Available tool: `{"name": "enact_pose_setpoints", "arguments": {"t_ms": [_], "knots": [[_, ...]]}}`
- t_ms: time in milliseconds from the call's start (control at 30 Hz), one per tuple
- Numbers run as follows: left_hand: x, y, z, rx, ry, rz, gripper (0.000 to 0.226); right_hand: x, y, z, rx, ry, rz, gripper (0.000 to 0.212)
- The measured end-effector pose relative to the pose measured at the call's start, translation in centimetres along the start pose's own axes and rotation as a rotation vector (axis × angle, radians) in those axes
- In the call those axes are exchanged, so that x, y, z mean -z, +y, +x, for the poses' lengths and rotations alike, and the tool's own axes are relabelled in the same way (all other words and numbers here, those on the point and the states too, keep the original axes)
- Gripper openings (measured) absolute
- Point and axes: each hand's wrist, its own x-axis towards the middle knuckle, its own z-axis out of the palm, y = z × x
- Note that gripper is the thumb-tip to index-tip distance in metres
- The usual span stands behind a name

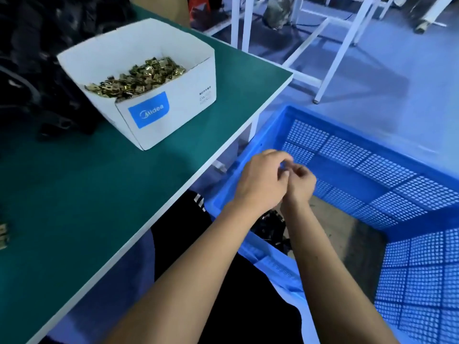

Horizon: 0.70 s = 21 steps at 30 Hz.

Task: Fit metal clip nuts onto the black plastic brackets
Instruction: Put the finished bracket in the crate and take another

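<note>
Both hands [263, 180] [301, 184] meet over blue crate [422, 281], fingers curled together.

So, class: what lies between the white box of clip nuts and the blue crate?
In the head view, only bare green tabletop and its white edge separate the box from the crate.

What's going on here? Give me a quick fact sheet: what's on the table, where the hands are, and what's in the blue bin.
table: green top, white edge
box: white carton holding brass-coloured clip nuts
bracket pile: black parts at table's far left
hands: left hand and right hand together over the blue crate; what they hold is hidden
crate contents: a few black brackets near the wrists
</note>
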Motion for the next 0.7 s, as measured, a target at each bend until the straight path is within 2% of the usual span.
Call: {"name": "enact_pose_setpoints", "arguments": {"t_ms": [167,267,367,433,500,567,633,700], "knots": [[11.2,6.3,0.7,-0.395,0.492,-0.116,0.018,-3.8,-12.1,-5.5,0.620,-0.061,0.163,0.013],[17.8,6.0,-1.3,-0.433,0.770,-0.106,0.014,-7.1,-16.7,-11.5,0.876,-0.181,0.240,0.014],[22.5,2.6,-4.1,-0.278,0.985,-0.070,0.014,-11.9,-17.9,-18.0,0.977,-0.416,0.288,0.019],[25.1,-0.6,-6.3,-0.128,1.076,-0.011,0.011,-15.6,-17.1,-21.8,1.004,-0.564,0.225,0.017],[27.8,-4.0,-8.5,0.064,1.125,0.057,0.011,-19.3,-15.9,-24.6,1.058,-0.706,0.014,0.015],[30.0,-7.2,-10.9,0.248,1.127,0.153,0.012,-22.7,-14.3,-25.9,1.196,-0.798,-0.309,0.017],[32.0,-10.1,-13.3,0.391,1.104,0.244,0.016,-25.5,-12.9,-27.0,1.389,-0.841,-0.606,0.027],[33.6,-12.3,-15.3,0.464,1.088,0.322,0.018,-27.8,-11.8,-28.0,1.511,-0.886,-0.725,0.045]]}}
